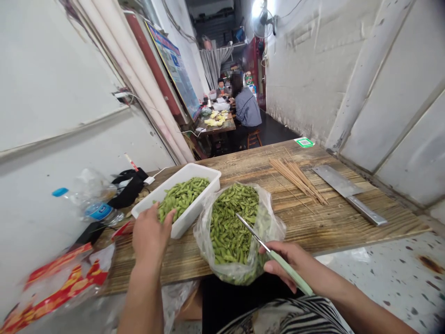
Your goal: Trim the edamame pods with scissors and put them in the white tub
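Observation:
My left hand [150, 234] reaches into the near end of a white rectangular tray [201, 174] filled with green soybean pods [182, 195]; its fingers curl down among the pods. My right hand [295, 264] is closed around the pale green handle of a pair of scissors [259, 241], whose metal blades point up-left over a clear plastic bag [271, 222] heaped with more pods [231, 222]. The bag sits at the near edge of a wooden table [313, 222], right of the tray.
A bundle of bamboo skewers [299, 178] and a metal cleaver [349, 192] lie on the table's right half. A plastic water bottle [92, 199], black cloth [127, 185] and red wrapper [62, 278] crowd the left. People sit at a far table [219, 123].

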Available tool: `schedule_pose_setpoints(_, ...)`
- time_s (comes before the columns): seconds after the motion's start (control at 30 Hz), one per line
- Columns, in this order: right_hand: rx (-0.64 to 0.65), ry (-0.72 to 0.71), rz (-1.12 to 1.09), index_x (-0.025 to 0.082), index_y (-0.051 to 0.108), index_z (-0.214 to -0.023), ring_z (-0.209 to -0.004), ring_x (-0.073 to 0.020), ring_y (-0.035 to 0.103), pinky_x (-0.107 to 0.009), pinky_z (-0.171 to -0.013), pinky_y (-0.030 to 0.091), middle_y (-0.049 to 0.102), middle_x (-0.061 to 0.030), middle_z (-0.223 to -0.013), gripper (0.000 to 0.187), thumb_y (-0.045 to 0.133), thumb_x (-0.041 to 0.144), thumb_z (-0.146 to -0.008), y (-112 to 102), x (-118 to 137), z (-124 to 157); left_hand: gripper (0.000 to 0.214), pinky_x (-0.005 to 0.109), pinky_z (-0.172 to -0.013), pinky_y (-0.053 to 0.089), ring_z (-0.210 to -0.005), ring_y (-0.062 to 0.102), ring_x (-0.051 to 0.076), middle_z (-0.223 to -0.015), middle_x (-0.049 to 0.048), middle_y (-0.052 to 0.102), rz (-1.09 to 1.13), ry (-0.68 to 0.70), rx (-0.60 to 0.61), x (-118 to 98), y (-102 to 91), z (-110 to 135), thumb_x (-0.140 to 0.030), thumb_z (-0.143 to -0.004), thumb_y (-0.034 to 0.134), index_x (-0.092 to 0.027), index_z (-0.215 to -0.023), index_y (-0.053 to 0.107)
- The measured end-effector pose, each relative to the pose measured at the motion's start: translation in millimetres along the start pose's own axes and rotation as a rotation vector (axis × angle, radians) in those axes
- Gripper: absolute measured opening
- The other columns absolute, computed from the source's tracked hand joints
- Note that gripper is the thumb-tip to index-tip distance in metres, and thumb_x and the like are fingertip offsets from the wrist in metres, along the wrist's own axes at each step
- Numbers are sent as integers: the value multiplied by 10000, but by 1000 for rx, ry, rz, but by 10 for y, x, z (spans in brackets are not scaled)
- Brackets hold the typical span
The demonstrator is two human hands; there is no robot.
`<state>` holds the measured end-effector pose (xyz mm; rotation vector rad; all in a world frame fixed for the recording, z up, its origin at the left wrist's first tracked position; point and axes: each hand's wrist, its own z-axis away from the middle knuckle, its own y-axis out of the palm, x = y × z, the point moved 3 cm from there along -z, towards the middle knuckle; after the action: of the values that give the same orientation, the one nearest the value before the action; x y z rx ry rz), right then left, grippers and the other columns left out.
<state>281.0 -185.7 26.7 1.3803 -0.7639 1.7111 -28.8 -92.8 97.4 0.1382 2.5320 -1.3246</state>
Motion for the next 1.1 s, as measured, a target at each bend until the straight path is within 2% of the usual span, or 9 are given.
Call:
schedule_pose_setpoints(0.07, -5, -2, -2, 173, 526, -1001, -352, -43, 379, -123, -314, 306, 403, 103, -522, 433, 603, 548, -800, 4, -2, -7, 406, 378, -930, 406, -1042, 566, 282, -1068, 153, 652, 10, 161, 86, -171, 107, 94, -398, -842, 448, -123, -1066, 646)
schedule_pose_setpoints(0.13, -7, -4, 6, 174, 530, -995, -350, -45, 379, -125, -312, 308, 398, 103, -521, 428, 608, 545, -797, 5, 10, -10, 329, 307, -875, 433, -968, 611, 227, -1012, 109, 690, 0, 308, 345, -430, 295, 271, -340, -867, 429, -168, -983, 685)
schedule_pose_setpoints(0.17, -4, -7, 17, 174, 534, -989, -351, -44, 380, -124, -312, 305, 399, 101, -523, 420, 607, 542, -800, 6, 23, -8, 313, 293, -820, 447, -906, 632, 218, -949, 101, 708, -68, 331, 492, -544, 403, 361, -319, -870, 429, -180, -938, 701)
schedule_pose_setpoints(0.23, 7, -10, 46, 174, 544, -978, -355, -41, 382, -121, -314, 293, 404, 96, -535, 402, 606, 532, -806, 7, 52, 5, 321, 330, -763, 444, -851, 644, 256, -854, 144, 711, -217, 318, 602, -703, 574, 468, -308, -861, 445, -147, -837, 722)
schedule_pose_setpoints(0.43, 18, -7, 72, 161, 561, -1012, -370, -38, 384, -118, -319, 280, 404, 88, -552, 408, 606, 516, -816, 3, 43, 42, 292, 399, -720, 406, -853, 629, 343, -835, 239, 681, -342, 215, 550, -727, 810, 372, -299, -795, 539, -66, -787, 715)
schedule_pose_setpoints(0.67, -5, -3, 52, 158, 554, -1028, -356, -43, 387, -118, -303, 279, 409, 91, -537, 447, 617, 536, -798, -8, -75, -1, 162, 355, -779, 395, -862, 629, 243, -828, 88, 695, -176, 300, 537, -825, 783, 414, -255, -806, 530, -173, -814, 670)
schedule_pose_setpoints(0.73, -5, -8, 29, 161, 547, -1017, -357, -43, 389, -119, -312, 299, 416, 92, -534, 441, 606, 541, -802, -11, -63, -5, 185, 324, -780, 413, -811, 637, 199, -813, 52, 703, -1, 263, 510, -864, 719, 440, -265, -828, 502, -182, -888, 656)
schedule_pose_setpoints(0.9, -7, -20, -11, 157, 525, -1002, -362, -57, 396, -125, -337, 331, 417, 100, -482, 462, 563, 576, -811, -8, -19, -13, 274, 298, -686, 474, -717, 640, 199, -782, 48, 725, 598, -48, 459, -887, 509, 534, -386, -739, 612, -162, -872, 698)
schedule_pose_setpoints(1.1, 2, -46, 92, 171, 525, -920, -388, -58, 427, -134, -353, 344, 432, 81, -550, 409, 550, 569, -828, 6, 11, -17, 273, 320, -782, 492, -826, 663, 222, -888, 62, 749, 822, -151, 578, -960, 406, 664, -365, -705, 659, -167, -878, 730)
